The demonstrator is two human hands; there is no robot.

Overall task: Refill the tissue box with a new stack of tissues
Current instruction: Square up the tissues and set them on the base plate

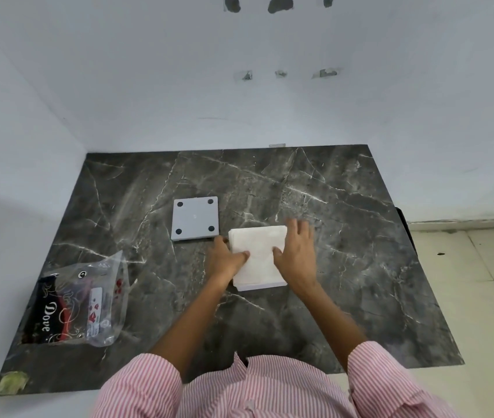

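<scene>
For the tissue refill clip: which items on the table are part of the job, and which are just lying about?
Part of the job:
- stack of tissues, under both hands: left hand, right hand
- grey square panel with four dark pads, probably the tissue box's base
- opened Dove wrapper, likely the tissues' packaging

Lying about:
- yellowish scrap at the table's near left corner

A single head-worn wide-angle view looks forward and steeply down from above the near edge of a dark marble counter (345, 236), with the wearer's striped shirt (269, 387) at the bottom of the frame. It faces the far edge and the white wall (239, 110) behind it, close enough to take in all four counter edges. The wide lens bends the straight edges outward.
</scene>
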